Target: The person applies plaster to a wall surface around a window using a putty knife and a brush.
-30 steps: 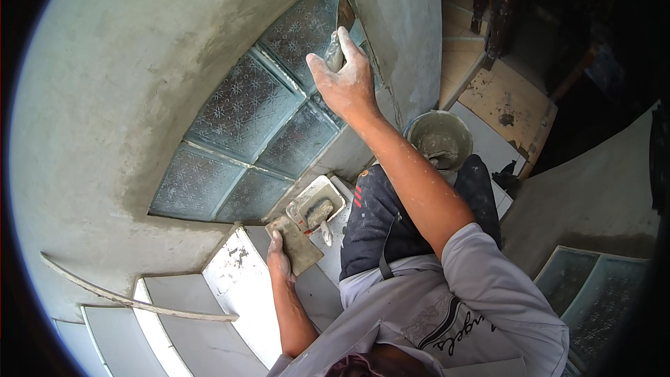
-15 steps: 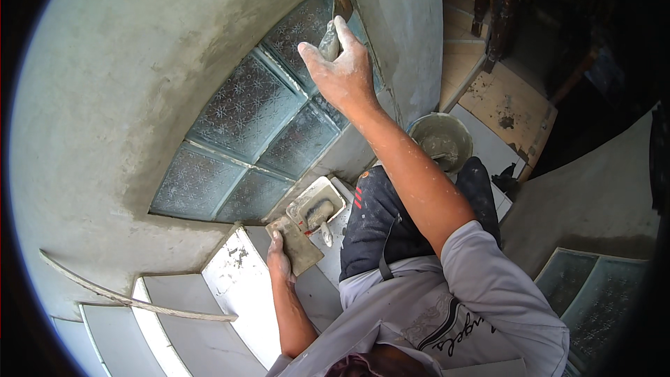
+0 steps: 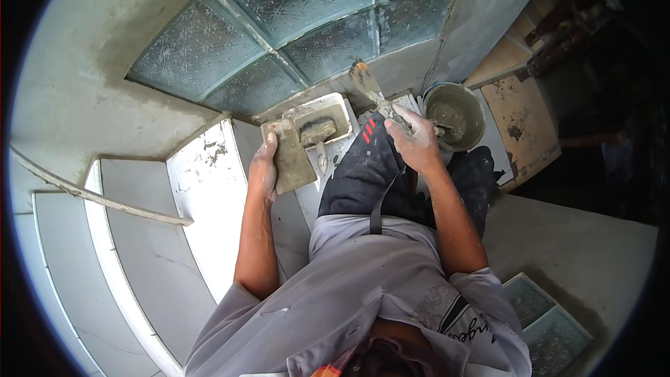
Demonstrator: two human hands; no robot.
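Note:
In my right hand (image 3: 415, 138) is a small trowel (image 3: 366, 84), its handle caked with mortar and its blade pointing up and left above my thigh. My left hand (image 3: 262, 169) grips the left edge of a flat, mortar-smeared board (image 3: 293, 160). Just beyond the board sits a white rectangular tray (image 3: 340, 102) with wet grey residue. A mortar-covered brush (image 3: 318, 130) lies across it, its handle reaching over the near rim. Right of my right hand stands a bucket (image 3: 479, 110) of grey mortar with a tool partly sunk in it.
A glass block window (image 3: 293, 7) fills the wall ahead, framed by grey plaster (image 3: 91, 77). White tiled steps (image 3: 150, 237) descend at the left, crossed by a thin curved strip (image 3: 105, 202). A mortar-spotted tan board (image 3: 520, 126) lies beyond the bucket.
My right hand has come down from the upper window with the trowel and is now near my lap. The left hand still holds the board. The view has shifted too.

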